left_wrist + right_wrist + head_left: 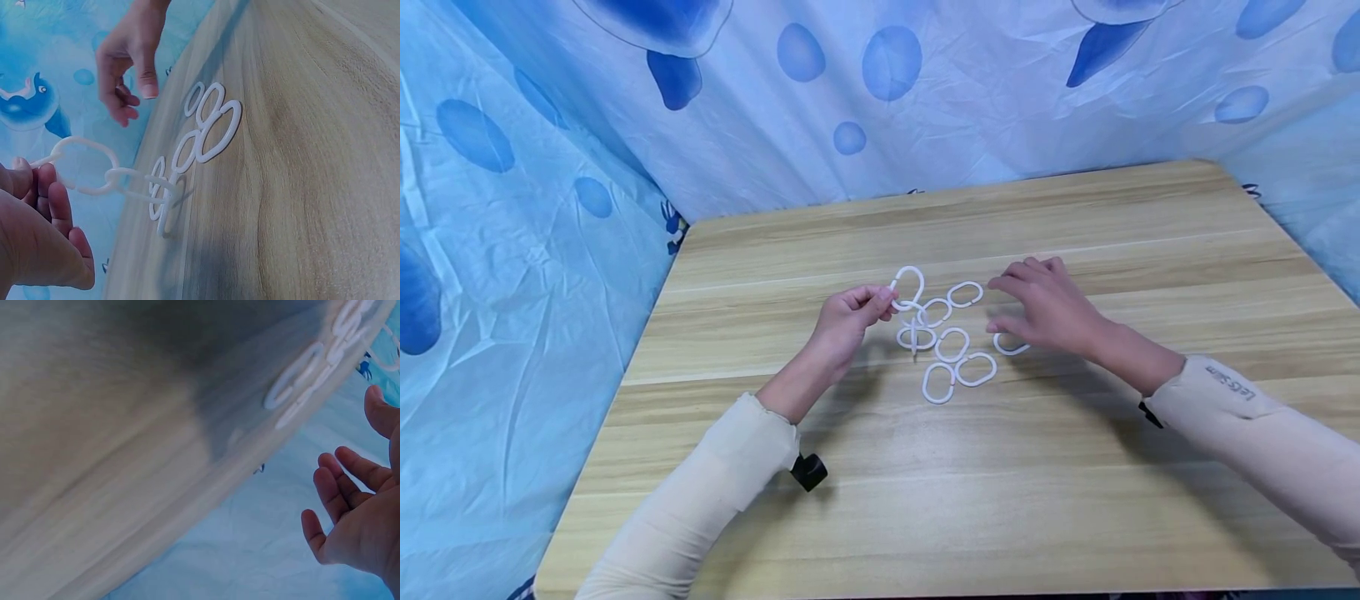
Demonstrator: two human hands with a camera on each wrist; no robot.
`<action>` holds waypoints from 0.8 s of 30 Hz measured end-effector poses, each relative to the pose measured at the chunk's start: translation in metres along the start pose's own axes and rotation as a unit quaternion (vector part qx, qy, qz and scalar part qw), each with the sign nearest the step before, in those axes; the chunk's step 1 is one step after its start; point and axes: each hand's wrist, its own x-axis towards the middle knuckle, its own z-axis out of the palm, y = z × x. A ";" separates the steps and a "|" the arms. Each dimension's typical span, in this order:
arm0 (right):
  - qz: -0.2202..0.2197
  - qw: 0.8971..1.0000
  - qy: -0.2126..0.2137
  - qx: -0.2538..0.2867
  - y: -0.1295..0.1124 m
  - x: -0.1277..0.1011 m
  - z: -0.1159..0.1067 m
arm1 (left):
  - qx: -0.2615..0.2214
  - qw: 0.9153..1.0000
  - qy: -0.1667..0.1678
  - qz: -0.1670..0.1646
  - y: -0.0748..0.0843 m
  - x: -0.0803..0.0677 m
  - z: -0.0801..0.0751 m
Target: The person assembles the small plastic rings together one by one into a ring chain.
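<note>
My left hand (848, 323) pinches the end of a short chain of white plastic links (103, 147) between thumb and fingers. The chain hangs down to the right, its lower links reaching the tabletop in the left wrist view. Several loose white oval links lie beside it, among them one link (976, 382) toward the front and another (966, 305) toward the back. My right hand (1048, 307) hovers over the table to the right of them, fingers spread and slightly bent, holding nothing. It partly covers a single link (1009, 353) below it.
The wooden table (925, 500) extends around the links on all sides. A blue patterned curtain (760, 150) hangs behind the table and along its left side. A black wrist camera (809, 472) sits under the left cuff.
</note>
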 end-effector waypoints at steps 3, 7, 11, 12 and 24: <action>0.015 1.000 -0.012 -0.012 0.000 -0.005 0.002 | 0.000 1.000 0.000 0.000 0.000 0.000 -0.001; 0.036 0.999 -0.032 -0.023 0.001 -0.010 0.004 | -0.003 1.000 0.000 -0.001 0.000 -0.001 -0.001; 0.052 0.997 -0.054 -0.028 0.003 -0.017 0.005 | -0.005 1.000 0.001 -0.001 0.000 -0.001 -0.001; 0.054 0.996 -0.059 -0.027 0.004 -0.018 0.005 | -0.005 1.000 0.001 -0.001 0.000 -0.001 -0.001; 0.086 0.990 -0.099 -0.049 0.002 -0.029 0.010 | -0.004 1.000 -0.004 0.001 -0.002 0.001 0.000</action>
